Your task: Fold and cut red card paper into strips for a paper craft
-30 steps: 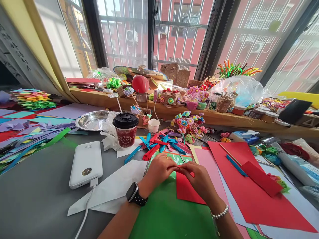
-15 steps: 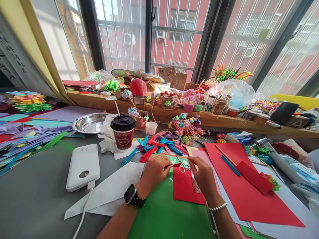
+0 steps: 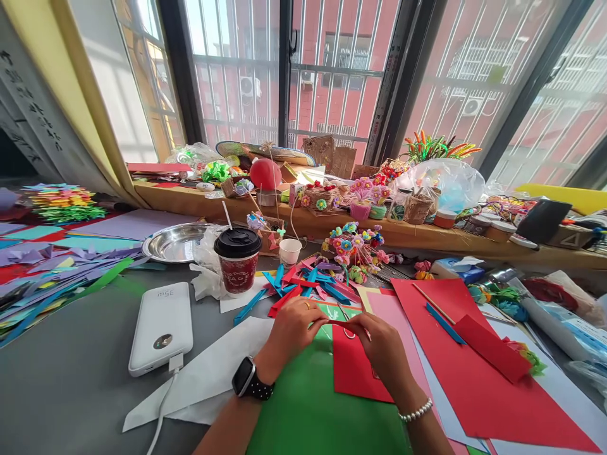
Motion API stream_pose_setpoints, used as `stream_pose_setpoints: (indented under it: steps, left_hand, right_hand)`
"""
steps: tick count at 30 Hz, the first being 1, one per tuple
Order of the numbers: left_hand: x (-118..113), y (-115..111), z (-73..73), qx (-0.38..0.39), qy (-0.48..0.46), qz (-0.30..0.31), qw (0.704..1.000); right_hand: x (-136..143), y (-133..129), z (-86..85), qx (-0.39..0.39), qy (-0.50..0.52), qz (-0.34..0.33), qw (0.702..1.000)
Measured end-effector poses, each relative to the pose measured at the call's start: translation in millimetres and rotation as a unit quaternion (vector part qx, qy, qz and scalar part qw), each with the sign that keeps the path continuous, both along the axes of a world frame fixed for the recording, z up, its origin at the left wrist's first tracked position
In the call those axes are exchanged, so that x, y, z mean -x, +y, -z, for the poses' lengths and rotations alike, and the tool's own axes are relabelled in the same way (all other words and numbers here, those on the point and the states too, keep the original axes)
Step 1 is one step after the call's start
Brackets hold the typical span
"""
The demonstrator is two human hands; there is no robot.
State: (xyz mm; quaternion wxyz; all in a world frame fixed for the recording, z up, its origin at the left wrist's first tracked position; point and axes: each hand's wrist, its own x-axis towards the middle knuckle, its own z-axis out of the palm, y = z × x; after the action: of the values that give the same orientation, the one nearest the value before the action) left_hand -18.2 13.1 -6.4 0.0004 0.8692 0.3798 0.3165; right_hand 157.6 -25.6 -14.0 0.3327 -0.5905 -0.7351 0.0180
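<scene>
Red paper, folded or rolled narrow by the look of it, makes up the thin strip (image 3: 336, 323) held between two hands, just above the green mat (image 3: 327, 407) near the middle of the tabletop's front edge. Thumb and fingers of the left hand (image 3: 294, 325) are pinched together on one end; the right hand (image 3: 383, 344) has its fingertips closed on the other, so the grip is clamped at both ends. From where I stand, it should weigh next to nothing, fairly stiff along its creases but easy to bend or tear if pulled hard. It seems best taken by the ends, between thumb and fingertip, with little pressure on the middle.

Below the right hand lies a red sheet (image 3: 353, 376), with scissors (image 3: 349, 333) partly hidden near the fingers. Beyond the hands, toward the tabletop's back edge, sits a heap of blue and red strips (image 3: 310, 278), and left of it a lidded cup (image 3: 237, 262). Nearer the tabletop's left side rests a white power bank (image 3: 161, 325); toward its right side, a larger red sheet (image 3: 450, 373).
</scene>
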Motion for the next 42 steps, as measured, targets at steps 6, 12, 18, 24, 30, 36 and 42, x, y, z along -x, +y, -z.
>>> stream_pose_setpoints:
  steps: [6, 12, 18, 24, 30, 36, 42]
  left_hand:
    - [5.0, 2.9, 0.6, -0.022, 0.004, -0.014, 1.000]
    - [-6.8, -3.4, 5.1, -0.045, -0.004, 0.036, 0.998]
    - [-3.2, -3.3, 1.7, -0.040, 0.006, 0.037, 0.999]
    - [8.4, -0.6, -6.5, -0.034, 0.006, -0.006, 0.999]
    - [2.7, -1.6, -4.6, -0.039, 0.019, -0.003, 0.999]
    - [-10.3, -5.6, 4.8, -0.045, 0.028, 0.044, 0.998]
    - [-3.2, -2.0, 2.1, -0.038, 0.029, 0.020, 0.999]
  right_hand:
    - [-5.2, 2.3, 3.1, -0.002, -0.005, -0.005, 1.000]
    - [9.2, -0.9, 6.1, -0.022, 0.006, -0.063, 0.998]
    - [4.1, -0.4, 3.8, -0.015, 0.007, -0.051, 0.999]
    - [-12.6, 3.3, 2.7, -0.026, -0.009, 0.010, 1.000]
    - [-11.9, 4.1, 4.2, -0.041, -0.051, 0.006, 0.998]
    - [5.0, 1.4, 7.3, -0.061, -0.112, -0.071, 0.989]
    - [0.9, 2.1, 5.6, -0.064, -0.098, -0.071, 0.991]
